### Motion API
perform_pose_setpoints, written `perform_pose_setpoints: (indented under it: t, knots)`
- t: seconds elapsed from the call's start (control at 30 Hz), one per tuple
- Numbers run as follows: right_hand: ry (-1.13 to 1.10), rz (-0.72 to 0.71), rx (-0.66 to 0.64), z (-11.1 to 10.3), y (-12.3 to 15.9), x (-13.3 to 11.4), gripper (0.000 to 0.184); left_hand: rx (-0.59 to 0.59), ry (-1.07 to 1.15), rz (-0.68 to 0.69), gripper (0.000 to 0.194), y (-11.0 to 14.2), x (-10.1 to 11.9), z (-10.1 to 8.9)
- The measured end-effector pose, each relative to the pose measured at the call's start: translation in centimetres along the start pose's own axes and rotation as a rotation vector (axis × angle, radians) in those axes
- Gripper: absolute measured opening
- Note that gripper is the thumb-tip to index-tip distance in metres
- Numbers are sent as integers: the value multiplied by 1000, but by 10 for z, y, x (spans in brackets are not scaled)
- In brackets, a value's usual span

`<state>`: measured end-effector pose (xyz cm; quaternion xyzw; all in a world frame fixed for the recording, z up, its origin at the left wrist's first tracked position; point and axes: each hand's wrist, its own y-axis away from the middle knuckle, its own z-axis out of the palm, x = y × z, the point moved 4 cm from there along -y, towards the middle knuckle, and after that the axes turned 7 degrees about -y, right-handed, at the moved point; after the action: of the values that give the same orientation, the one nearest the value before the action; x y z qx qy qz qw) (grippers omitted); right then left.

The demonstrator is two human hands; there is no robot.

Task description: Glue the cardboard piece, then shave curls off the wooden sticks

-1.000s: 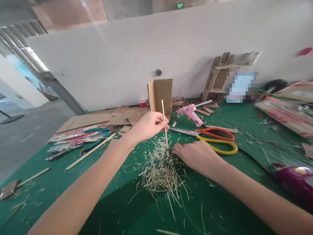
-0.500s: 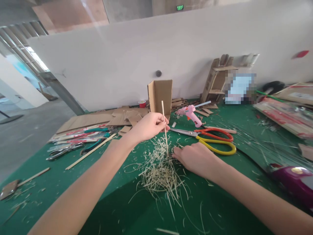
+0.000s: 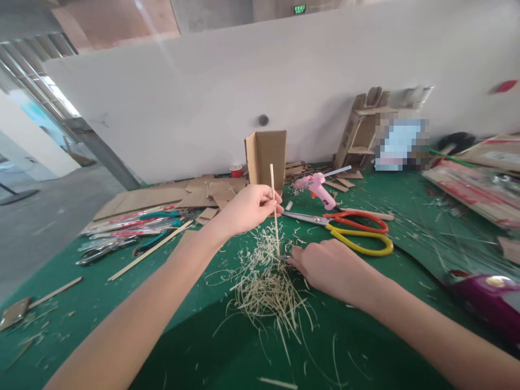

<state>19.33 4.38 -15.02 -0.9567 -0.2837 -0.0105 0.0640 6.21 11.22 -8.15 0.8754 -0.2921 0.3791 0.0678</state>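
Observation:
My left hand (image 3: 260, 205) pinches a thin wooden stick (image 3: 276, 230) and holds it nearly upright, its lower end among the shavings. My right hand (image 3: 320, 262) is closed beside that lower end. A small metal blade (image 3: 284, 259) pokes out from its fingertips and meets the stick near the bottom; the rest of it is hidden by the fingers. Below and around the stick lies a heap of curled wood shavings (image 3: 268, 295) on the green table (image 3: 195, 338).
Scissors with orange and yellow handles (image 3: 361, 242) lie behind my right hand, near a pink glue gun (image 3: 320, 190). A folded cardboard piece (image 3: 270, 157) stands at the back. Packaged tools (image 3: 130, 233) and a long wooden stick (image 3: 150, 252) lie left; a purple object (image 3: 487, 300) sits right.
My right hand has shifted slightly to the right, and more of the blade shows at its fingertips. My left hand keeps the stick in nearly the same place.

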Motion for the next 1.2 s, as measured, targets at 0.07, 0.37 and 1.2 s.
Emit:
perform_pose_setpoints:
  t: [0.07, 0.37, 1.2]
  knots:
    - [6, 15, 65, -5, -3, 5, 34, 5, 16, 8, 18, 0, 0, 0]
    - [48, 25, 67, 7, -11, 10, 34, 41, 50, 18, 17, -3, -6, 1]
    - [-145, -101, 72, 6, -6, 2, 33, 114, 167, -22, 17, -9, -15, 1]
